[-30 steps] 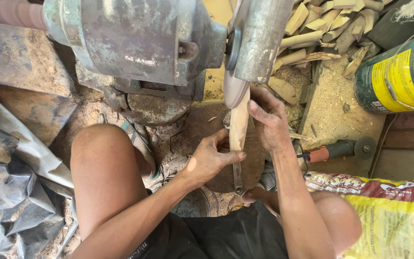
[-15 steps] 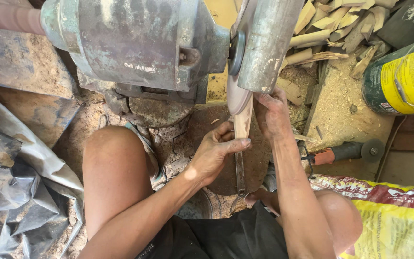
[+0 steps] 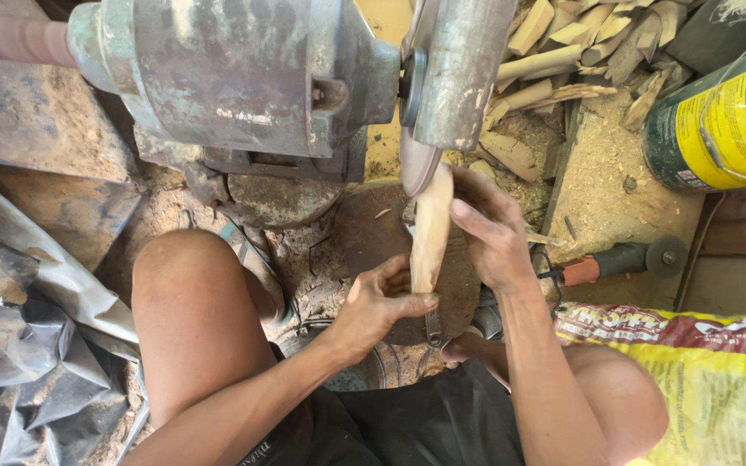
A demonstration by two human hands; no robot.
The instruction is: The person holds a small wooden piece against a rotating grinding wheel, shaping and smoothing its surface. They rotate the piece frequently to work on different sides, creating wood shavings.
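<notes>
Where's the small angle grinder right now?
Head view, right side: the angle grinder lies on the sawdust-covered floor just right of the right hand, below the green-and-yellow can, above the yellow sack.

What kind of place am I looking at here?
Most likely a small, rough woodworking workshop: a bench grinder with the wooden piece at its disc, a pile of wood offcuts, and sawdust on the ground.

Yellow sack [image 3: 718,397] at my lower right, beside my right knee: plastic, bright yellow with a red band along its top edge. Round can [image 3: 723,116] at upper right, lying tilted on the sawdust floor: dark green body, yellow label wrapped around it. Crumpled grey plastic sheet [image 3: 19,345] at lower left, no print visible.
</notes>
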